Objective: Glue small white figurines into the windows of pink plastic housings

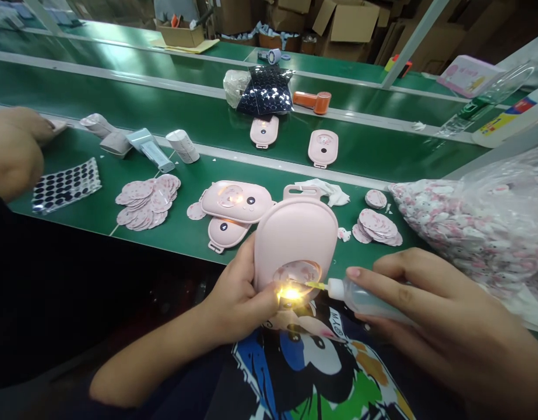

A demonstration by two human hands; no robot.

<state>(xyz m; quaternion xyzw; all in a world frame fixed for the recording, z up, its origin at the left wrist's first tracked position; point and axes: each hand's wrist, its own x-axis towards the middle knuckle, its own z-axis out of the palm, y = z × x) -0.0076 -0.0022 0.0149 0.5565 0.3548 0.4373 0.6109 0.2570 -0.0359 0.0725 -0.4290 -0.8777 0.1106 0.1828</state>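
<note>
My left hand (238, 297) grips a pink rounded plastic case (297, 230) with a loop at its top edge, tilted in front of my chest. A bright yellow light glows near its lower end, beside a round printed sticker (297, 270). In my right hand (443, 315) is a translucent squeeze bottle (369, 300) with a white cap and a thin yellow tip. The tip reaches the sticker's area; the glare hides whether it touches. Just beyond lie more pink cases (238, 198), two of them overlapping. A small white rabbit-like piece (344, 234) lies to the right.
Printed discs are piled at left (146, 201) and right (377, 227). A plastic bag (478, 216) of small pieces bulges at far right. Black dots fill a sheet (67, 185) near another person's arm (15, 146). Two pink cases (323, 147) rest on the green belt (164, 116).
</note>
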